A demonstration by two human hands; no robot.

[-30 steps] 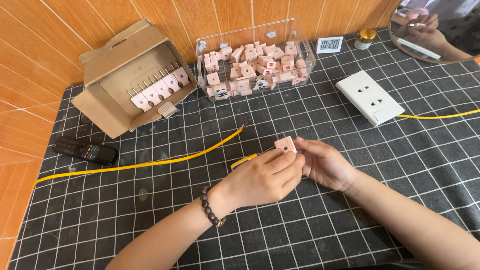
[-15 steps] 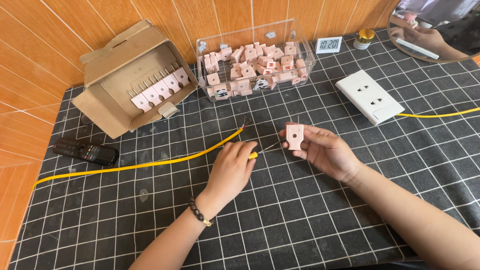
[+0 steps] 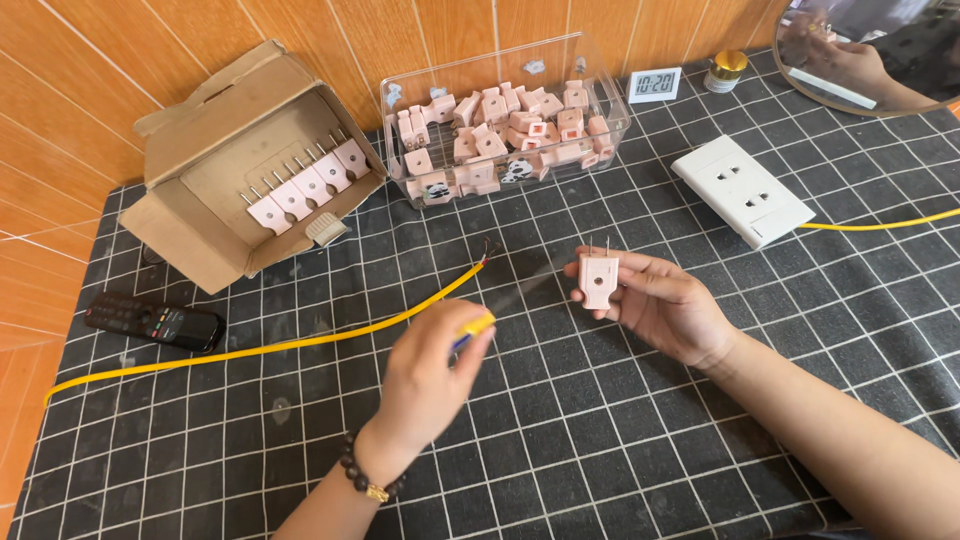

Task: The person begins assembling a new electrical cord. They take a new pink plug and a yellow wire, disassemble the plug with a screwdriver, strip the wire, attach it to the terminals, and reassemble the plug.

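Observation:
My right hand (image 3: 665, 300) holds a small pink two-pin plug (image 3: 598, 277) upright, pins pointing up, above the black gridded mat (image 3: 620, 430). My left hand (image 3: 432, 375) grips a thin screwdriver with a yellow handle (image 3: 474, 328); its shaft is blurred and points up toward the plug. A yellow cable (image 3: 300, 340) lies across the mat left of my hands, its stripped end (image 3: 488, 252) near the middle.
A clear box (image 3: 505, 130) of several pink plugs stands at the back. An open cardboard box (image 3: 250, 170) with a row of plugs sits back left. A black remote (image 3: 153, 321) lies left. A white wall socket (image 3: 741, 189), small clock (image 3: 655, 84) and round mirror (image 3: 880, 50) are at right.
My hands have separated: the left one drew back toward me with the screwdriver, and the right one lifted the plug and turned it upright.

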